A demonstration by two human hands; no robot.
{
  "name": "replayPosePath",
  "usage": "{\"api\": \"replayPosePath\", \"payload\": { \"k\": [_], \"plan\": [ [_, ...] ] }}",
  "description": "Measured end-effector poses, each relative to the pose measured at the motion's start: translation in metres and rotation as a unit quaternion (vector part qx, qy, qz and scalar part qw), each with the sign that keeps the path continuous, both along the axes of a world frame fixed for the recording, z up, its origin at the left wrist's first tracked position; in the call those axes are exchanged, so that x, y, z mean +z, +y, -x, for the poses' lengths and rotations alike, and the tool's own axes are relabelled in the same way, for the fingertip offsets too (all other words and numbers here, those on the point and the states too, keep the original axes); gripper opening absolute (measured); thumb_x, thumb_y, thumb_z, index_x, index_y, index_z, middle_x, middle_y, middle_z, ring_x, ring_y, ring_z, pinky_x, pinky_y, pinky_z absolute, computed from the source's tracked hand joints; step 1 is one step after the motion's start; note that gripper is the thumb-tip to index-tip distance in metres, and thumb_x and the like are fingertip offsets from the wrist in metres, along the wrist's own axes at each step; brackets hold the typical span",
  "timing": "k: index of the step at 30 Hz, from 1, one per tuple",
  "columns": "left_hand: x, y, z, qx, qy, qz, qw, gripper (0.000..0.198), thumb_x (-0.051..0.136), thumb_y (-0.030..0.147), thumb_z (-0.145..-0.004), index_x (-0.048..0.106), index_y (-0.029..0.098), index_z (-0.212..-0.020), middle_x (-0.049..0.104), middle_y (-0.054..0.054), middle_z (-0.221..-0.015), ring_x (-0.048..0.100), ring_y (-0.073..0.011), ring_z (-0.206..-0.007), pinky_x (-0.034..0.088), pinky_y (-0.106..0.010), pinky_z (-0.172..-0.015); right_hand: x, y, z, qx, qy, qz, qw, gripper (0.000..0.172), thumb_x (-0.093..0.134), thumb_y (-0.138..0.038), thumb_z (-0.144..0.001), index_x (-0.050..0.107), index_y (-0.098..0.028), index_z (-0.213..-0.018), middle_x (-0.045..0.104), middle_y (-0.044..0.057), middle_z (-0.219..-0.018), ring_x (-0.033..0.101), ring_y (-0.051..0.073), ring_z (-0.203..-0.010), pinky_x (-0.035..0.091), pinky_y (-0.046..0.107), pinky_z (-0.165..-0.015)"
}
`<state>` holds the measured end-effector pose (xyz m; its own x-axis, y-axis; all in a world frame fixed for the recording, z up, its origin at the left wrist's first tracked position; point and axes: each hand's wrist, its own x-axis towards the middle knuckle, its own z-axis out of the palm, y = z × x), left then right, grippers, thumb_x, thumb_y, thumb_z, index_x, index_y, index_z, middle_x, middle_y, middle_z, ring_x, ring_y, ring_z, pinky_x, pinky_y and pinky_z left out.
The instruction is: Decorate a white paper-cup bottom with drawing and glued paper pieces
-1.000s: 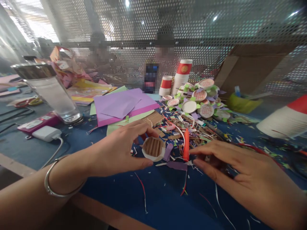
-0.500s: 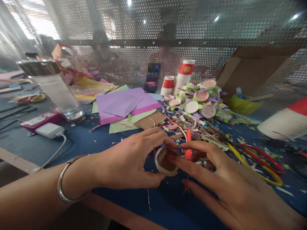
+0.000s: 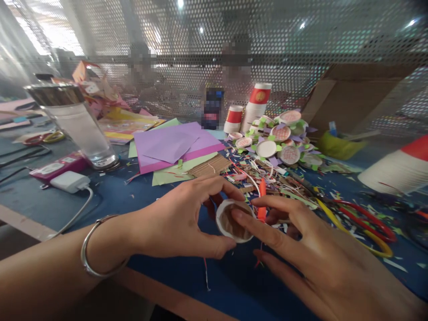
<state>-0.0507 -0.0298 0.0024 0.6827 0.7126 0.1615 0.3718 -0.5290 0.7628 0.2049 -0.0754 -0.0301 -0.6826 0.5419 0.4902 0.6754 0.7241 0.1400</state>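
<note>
A small round piece with a white rim and brown inside (image 3: 230,229), like the cut-off bottom of a paper cup, sits between the thumb and fingers of my left hand (image 3: 182,218). My right hand (image 3: 304,249) has its fingers spread. Its index fingertip presses against the inside of the cup bottom, while the thumb stays apart below. Just behind those fingers is a slim orange tool (image 3: 262,198); whether the fingers touch it I cannot tell. A thin red-and-white strand (image 3: 206,274) lies on the table under my left hand.
Paper scraps (image 3: 247,171) litter the blue table beside decorated cup bottoms (image 3: 266,149). Purple paper (image 3: 170,142), a glass bottle (image 3: 80,129) and a white charger (image 3: 69,182) are on the left. Scissors (image 3: 354,223) and stacked paper cups (image 3: 394,169) are at right; a perforated screen (image 3: 187,44) stands behind.
The cup bottom has turned a little in my left hand, so its white rim and inside show more. My right index finger stays inside it; its other fingers barely moved.
</note>
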Motion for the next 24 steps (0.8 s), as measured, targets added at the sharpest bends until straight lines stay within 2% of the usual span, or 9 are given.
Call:
{"api": "replayPosePath", "payload": {
  "k": [4, 11, 17, 21, 24],
  "plan": [
    [-0.0007, 0.0011, 0.0005, 0.009, -0.01, 0.032, 0.999, 0.047, 0.078, 0.025, -0.077, 0.06, 0.021, -0.12, 0.069, 0.0, -0.106, 0.066, -0.0144, -0.091, 0.054, -0.028, -0.082, 0.0004, -0.0014, -0.0005, -0.003, -0.003, 0.01, 1.0, 0.058, 0.05, -0.013, -0.095, 0.049, -0.026, -0.152, 0.055, 0.022, -0.14, 0.075, 0.033, -0.098, 0.068, 0.05, -0.065],
    [-0.0028, -0.0005, -0.0026, -0.01, -0.024, 0.072, 0.997, 0.047, 0.079, 0.026, -0.076, 0.06, 0.02, -0.119, 0.069, -0.001, -0.103, 0.067, -0.0155, -0.089, 0.056, -0.029, -0.081, 0.0011, -0.004, 0.0035, -0.006, -0.017, 0.009, 1.0, 0.058, 0.046, -0.012, -0.096, 0.049, -0.027, -0.152, 0.061, 0.021, -0.137, 0.074, 0.034, -0.107, 0.068, 0.047, -0.068],
    [0.0028, 0.0006, 0.0003, -0.002, -0.016, 0.034, 0.999, 0.047, 0.078, 0.025, -0.078, 0.06, 0.02, -0.121, 0.069, -0.001, -0.107, 0.066, -0.0151, -0.094, 0.054, -0.029, -0.085, 0.0002, -0.0027, 0.0, -0.001, -0.008, 0.021, 1.0, 0.059, 0.049, -0.016, -0.097, 0.045, -0.028, -0.155, 0.057, 0.02, -0.141, 0.075, 0.032, -0.101, 0.068, 0.048, -0.067],
    [0.003, 0.0042, 0.0038, 0.009, 0.017, 0.004, 1.0, 0.046, 0.078, 0.027, -0.079, 0.061, 0.022, -0.122, 0.068, -0.002, -0.115, 0.064, -0.0168, -0.101, 0.051, -0.03, -0.087, 0.0032, -0.0006, -0.002, -0.015, 0.039, 0.051, 0.998, 0.053, 0.052, -0.028, -0.101, 0.044, -0.025, -0.154, 0.06, 0.018, -0.137, 0.074, 0.029, -0.103, 0.068, 0.045, -0.074],
    [0.0024, 0.0082, 0.0072, 0.02, 0.065, -0.009, 0.998, 0.049, 0.08, 0.03, -0.077, 0.062, 0.024, -0.123, 0.067, -0.002, -0.117, 0.062, -0.0176, -0.1, 0.05, -0.03, -0.083, 0.0063, 0.0019, -0.0029, -0.024, 0.068, 0.075, 0.995, 0.047, 0.053, -0.029, -0.102, 0.048, -0.026, -0.149, 0.061, 0.015, -0.133, 0.073, 0.027, -0.107, 0.067, 0.043, -0.081]
  ]
}}
